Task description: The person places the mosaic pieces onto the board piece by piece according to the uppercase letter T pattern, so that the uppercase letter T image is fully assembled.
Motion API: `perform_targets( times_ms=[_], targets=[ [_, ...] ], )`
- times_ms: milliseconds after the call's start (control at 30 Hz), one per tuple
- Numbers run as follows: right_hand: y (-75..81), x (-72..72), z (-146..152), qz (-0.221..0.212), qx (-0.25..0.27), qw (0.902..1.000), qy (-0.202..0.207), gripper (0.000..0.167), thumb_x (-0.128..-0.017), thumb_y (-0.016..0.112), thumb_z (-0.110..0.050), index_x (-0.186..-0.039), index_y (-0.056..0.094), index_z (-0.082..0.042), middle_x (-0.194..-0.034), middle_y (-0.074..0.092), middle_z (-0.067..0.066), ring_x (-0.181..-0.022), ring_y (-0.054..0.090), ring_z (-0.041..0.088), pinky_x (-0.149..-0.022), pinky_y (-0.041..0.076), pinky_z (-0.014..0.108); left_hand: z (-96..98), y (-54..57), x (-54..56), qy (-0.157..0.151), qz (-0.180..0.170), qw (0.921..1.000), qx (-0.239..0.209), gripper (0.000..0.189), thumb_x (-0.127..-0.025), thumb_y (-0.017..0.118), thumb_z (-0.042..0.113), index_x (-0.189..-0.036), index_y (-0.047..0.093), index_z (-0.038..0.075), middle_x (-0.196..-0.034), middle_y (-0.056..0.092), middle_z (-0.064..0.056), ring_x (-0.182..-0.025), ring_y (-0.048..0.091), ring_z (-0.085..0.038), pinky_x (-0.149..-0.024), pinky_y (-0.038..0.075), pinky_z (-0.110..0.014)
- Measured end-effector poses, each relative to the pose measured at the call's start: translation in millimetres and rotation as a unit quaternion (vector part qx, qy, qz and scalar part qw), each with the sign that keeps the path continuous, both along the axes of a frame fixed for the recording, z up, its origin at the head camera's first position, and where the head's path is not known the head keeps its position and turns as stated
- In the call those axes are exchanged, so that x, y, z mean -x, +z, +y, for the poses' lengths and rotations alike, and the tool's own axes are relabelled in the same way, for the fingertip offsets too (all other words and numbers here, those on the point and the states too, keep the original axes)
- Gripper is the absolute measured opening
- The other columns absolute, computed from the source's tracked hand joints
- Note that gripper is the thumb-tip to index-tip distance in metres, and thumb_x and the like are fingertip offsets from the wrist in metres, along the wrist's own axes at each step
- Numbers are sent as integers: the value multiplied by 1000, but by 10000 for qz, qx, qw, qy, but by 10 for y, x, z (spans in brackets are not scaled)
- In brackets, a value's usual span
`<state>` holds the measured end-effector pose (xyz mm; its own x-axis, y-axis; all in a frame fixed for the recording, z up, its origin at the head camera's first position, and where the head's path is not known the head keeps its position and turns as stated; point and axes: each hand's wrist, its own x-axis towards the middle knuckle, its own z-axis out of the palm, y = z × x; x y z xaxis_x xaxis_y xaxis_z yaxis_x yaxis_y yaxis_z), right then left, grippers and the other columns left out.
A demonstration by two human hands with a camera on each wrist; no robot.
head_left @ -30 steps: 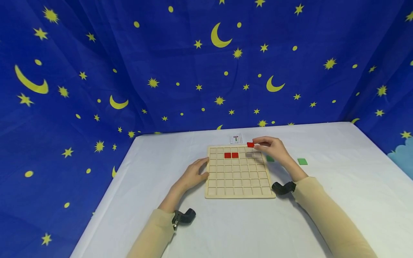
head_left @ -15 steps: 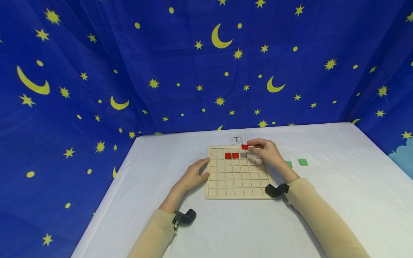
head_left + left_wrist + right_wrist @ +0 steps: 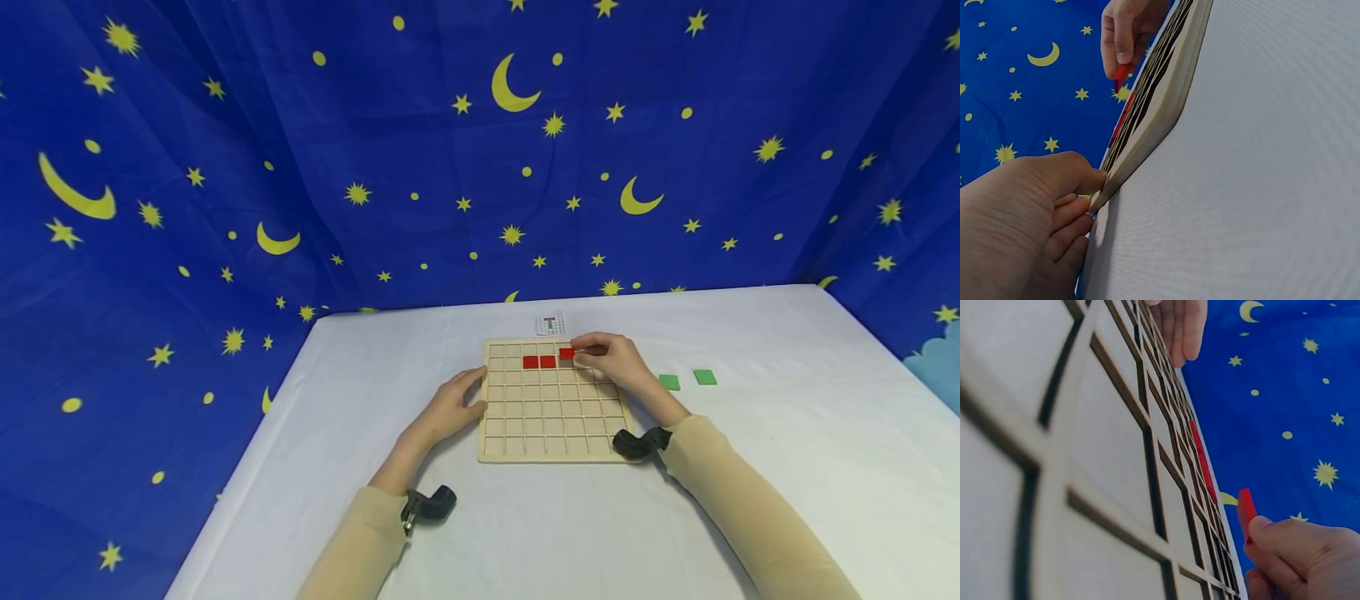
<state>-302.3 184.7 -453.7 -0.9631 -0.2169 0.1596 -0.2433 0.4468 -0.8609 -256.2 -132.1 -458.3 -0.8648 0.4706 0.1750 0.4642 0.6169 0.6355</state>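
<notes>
My right hand [image 3: 617,360] pinches a red square tile [image 3: 567,354] between thumb and fingertips, just above the wooden grid board [image 3: 555,457]. In the right wrist view the tile [image 3: 1246,512] stands tilted, apart from the board. Two red tiles [image 3: 539,362] lie side by side in cells of the second row from the far edge, left of the held one. My left hand [image 3: 450,406] rests against the board's left edge, thumb and fingers touching the rim [image 3: 1147,140], fingers fairly straight.
Two green tiles [image 3: 705,377] lie on the white cloth right of the board. Behind the board's far edge lies a small card [image 3: 550,323] with a printed grid pattern. A blue star-and-moon curtain [image 3: 450,150] hangs along the table's back.
Carrying the red tile, my right hand has moved left and lowered it toward the second row, beside the two red tiles. Both green tiles came fully into sight. My left hand stayed put.
</notes>
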Motion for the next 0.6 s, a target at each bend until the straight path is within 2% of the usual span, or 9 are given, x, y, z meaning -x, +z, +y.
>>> perform_targets(
  times_ms=[167,600],
  targets=[
    [-32,5,-12,86,-205,9997,79,29,-86,70,-15,-113,67,-3,-112,66,11,-98,63,25,-85,52,39,-5,2,8,-15,-41,10000,-14,61,-88,63,11,-141,38,-4,-141,43,-18,-132,37,-31,-110,29,-40],
    [-81,26,-31,740,-806,9938,196,24,-84,71,-10,-108,70,-4,-110,66,11,-98,62,26,-86,51,40,-7,-5,8,10,-118,9999,-105,61,-87,63,10,-141,38,-4,-140,43,-19,-132,36,-32,-110,28,-41]
  ],
)
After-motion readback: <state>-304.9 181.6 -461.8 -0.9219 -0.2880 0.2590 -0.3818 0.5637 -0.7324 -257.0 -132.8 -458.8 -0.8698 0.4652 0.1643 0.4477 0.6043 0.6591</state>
